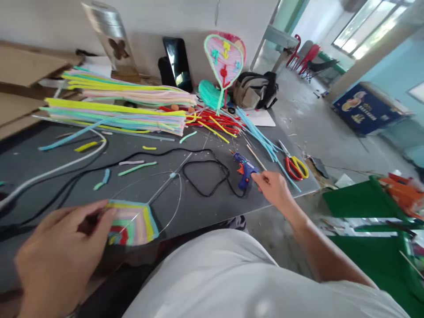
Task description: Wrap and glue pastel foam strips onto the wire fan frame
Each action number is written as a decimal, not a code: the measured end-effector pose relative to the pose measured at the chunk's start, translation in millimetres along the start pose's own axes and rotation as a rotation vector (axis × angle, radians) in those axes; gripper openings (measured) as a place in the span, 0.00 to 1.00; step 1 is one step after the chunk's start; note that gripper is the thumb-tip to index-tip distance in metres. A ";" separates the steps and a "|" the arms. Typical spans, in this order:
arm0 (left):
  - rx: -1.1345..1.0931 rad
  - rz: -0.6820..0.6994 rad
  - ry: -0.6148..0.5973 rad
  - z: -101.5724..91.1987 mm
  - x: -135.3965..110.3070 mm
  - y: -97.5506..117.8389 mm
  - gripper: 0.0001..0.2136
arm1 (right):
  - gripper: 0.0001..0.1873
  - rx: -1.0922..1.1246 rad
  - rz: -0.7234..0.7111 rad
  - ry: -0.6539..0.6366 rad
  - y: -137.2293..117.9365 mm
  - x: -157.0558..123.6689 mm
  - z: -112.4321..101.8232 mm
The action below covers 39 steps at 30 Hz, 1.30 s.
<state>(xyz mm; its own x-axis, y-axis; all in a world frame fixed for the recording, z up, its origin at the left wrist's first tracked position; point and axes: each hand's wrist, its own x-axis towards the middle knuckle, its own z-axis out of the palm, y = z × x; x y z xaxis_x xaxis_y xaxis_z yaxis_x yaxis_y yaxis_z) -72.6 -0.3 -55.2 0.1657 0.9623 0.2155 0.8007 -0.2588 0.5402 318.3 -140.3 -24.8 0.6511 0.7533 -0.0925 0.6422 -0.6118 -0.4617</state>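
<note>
At the lower left, my left hand (66,247) pinches the edge of a wire-framed piece (145,223) filled with bands of coloured pipe cleaners in blue, yellow, pink, green and red. Thin bare wire loops rise from it past a small light blue wrap (172,175). Over at the table's right side, my right hand (273,187) has its fingers closed at the handle of a blue hot glue gun (245,170) with an orange trigger. The gun lies on the table, nozzle pointing to the upper left. Beside it a thin wooden stick (255,157) runs down to my hand.
Bundles of pipe cleaners (115,115) lie across the back of the dark table (165,165). Red-and-yellow-handled scissors (294,165) rest near its right edge. A decorated fan (224,59), a phone (178,64) and a bag (255,89) stand by the wall. A black cord (198,194) loops mid-table.
</note>
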 end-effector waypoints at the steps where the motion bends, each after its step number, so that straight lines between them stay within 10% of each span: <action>1: 0.006 -0.015 -0.022 -1.1 0.1 2.6 0.16 | 0.28 0.003 0.025 -0.034 -6.6 2.1 4.7; 8: 0.045 -0.012 -0.026 -3.7 5.4 -2.8 0.13 | 0.28 0.139 0.136 -0.144 -27.1 19.4 19.2; 14: -0.058 -0.043 -0.056 0.8 7.8 -15.9 0.10 | 0.09 1.011 0.039 0.118 -41.3 17.5 11.2; 20: -0.028 -0.084 -0.098 -4.7 13.4 -6.6 0.05 | 0.11 1.107 -0.088 -0.278 -96.5 14.5 8.3; 28: 0.308 -0.043 -0.137 -0.9 16.9 6.1 0.09 | 0.15 1.300 0.043 -0.880 -192.6 -29.7 74.4; 39: 0.356 -0.047 -0.148 -1.6 20.4 8.4 0.08 | 0.21 1.396 0.243 -0.864 -211.8 -39.7 129.9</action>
<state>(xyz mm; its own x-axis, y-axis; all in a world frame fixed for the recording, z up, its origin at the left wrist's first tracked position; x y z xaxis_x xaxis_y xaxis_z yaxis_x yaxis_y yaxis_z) -63.4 17.1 -45.0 0.1843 0.9808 0.0635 0.9548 -0.1940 0.2250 104.0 -9.2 -38.0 -0.0322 0.8735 -0.4858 -0.5780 -0.4128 -0.7039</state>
